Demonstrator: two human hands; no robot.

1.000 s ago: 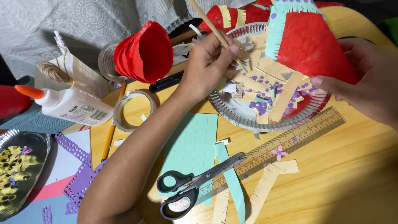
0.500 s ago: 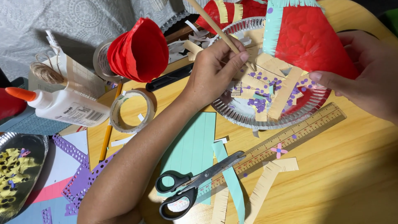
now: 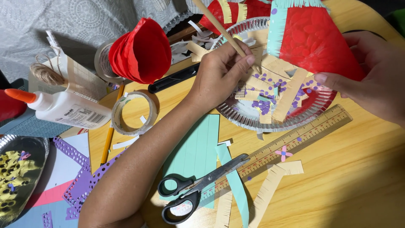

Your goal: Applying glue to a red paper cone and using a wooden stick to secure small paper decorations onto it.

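My left hand (image 3: 221,69) grips a thin wooden stick (image 3: 217,25) like a pen, its tip down among the paper scraps in a silver paper plate (image 3: 247,120). The plate holds tan fringed strips and small purple dots (image 3: 263,105). My right hand (image 3: 371,78) holds a red paper cone piece (image 3: 314,44) with a teal fringed edge over the plate's right side.
On the wooden table lie black scissors (image 3: 192,192), a transparent ruler (image 3: 291,141), teal paper (image 3: 196,154), a tape roll (image 3: 133,112), a glue bottle (image 3: 65,107), a pencil (image 3: 110,135), a black marker (image 3: 173,79) and a red cone (image 3: 141,52). Punched purple paper (image 3: 78,185) and a foil dish (image 3: 19,175) sit left.
My left hand has shifted slightly with the stick over the plate. The right hand keeps the red piece in about the same place.
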